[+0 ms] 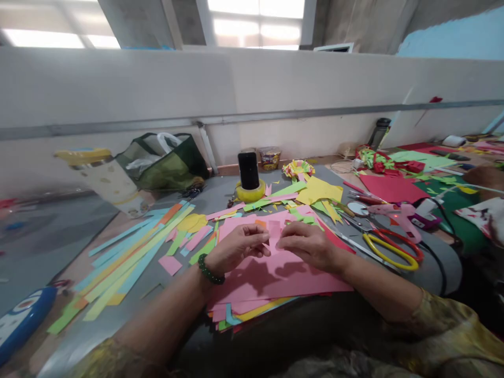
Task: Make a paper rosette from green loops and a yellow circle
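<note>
A small pink paper piece (274, 231) stands up between my two hands, above a stack of pink paper sheets (252, 286). My left hand (244, 242), with a green bead bracelet (210, 270) on the wrist, is closed with thumb and fingertips at the piece's left edge. From the other side my right hand (305, 244) pinches the same piece near its lower right; its curled fingers hide part of it. Under the pink sheets, edges of yellow, blue and red paper stick out. Green paper scraps (303, 212) lie just beyond my right hand.
Colored paper strips (134, 249) fan out at left, near a tumbler (106, 181). A phone (248, 170) leans in a yellow tape roll (250, 193). Scissors (389, 252) and a pink glue gun (397, 214) with a cable lie at right. A green bag (169, 163) stands behind.
</note>
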Demonstrator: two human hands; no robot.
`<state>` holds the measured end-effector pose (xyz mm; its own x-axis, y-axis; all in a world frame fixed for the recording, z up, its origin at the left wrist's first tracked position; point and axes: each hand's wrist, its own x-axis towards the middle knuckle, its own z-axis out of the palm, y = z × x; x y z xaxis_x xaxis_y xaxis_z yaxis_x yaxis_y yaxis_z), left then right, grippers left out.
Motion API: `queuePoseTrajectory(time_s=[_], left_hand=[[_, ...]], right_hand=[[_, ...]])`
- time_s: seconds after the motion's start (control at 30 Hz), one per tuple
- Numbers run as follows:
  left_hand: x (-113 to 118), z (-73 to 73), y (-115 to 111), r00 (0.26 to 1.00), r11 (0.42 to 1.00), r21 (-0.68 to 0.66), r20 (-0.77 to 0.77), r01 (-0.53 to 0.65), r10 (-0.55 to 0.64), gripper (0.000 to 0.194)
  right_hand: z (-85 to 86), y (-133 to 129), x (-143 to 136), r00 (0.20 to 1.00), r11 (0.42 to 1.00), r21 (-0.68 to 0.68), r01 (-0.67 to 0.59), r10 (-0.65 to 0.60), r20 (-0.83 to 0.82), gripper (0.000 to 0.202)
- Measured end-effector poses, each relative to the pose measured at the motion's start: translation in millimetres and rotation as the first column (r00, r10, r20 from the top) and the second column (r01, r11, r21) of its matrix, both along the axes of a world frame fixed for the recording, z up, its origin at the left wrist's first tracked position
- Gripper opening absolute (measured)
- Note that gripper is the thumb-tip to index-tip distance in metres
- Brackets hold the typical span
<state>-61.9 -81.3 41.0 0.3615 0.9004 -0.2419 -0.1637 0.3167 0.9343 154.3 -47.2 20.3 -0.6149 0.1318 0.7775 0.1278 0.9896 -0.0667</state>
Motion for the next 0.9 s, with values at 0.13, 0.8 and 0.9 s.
queuePoseTrajectory(time_s=[0.13,0.8,0.9], left_hand=[[3,-4.1,1,0.997,0.998,0.032,-0.054,-0.059,0.061,0.05],[5,0.3,-1,0.993,0.994,0.037,-0.067,-0.099,0.102,0.042],[6,-0.8,-1,0.995,0.997,0.012,-0.065,-0.076,0.077,0.044]], right_hand=[[-3.5,4,-1,0.999,0.984,-0.174,-0.044,0.039,-0.028,0.017],[-10.3,7,-2,0.987,0.948,-0.317,-0.013,-0.038,-0.154,0.011],[-10.4,5,-2,0.995,0.99,-0.141,0.008,-0.021,-0.094,0.014]])
